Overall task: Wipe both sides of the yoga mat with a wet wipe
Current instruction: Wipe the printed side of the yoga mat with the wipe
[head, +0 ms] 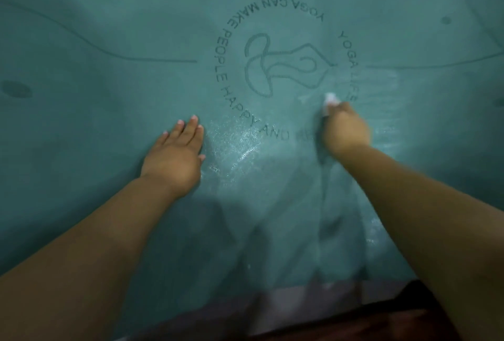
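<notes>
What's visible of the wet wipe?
The wet wipe is a small white, bunched wad, motion-blurred, mostly hidden in the right hand; only its front end pokes past the fingers. It is pressed on the teal yoga mat at the printed circle's lower right, beside shiny wet streaks.

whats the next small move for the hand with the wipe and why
Probably sweep the right hand with the wet wipe up across the printed logo: the yoga mat shines wet near the hands, looks dull above.

Left hand flat — right hand clenched
</notes>
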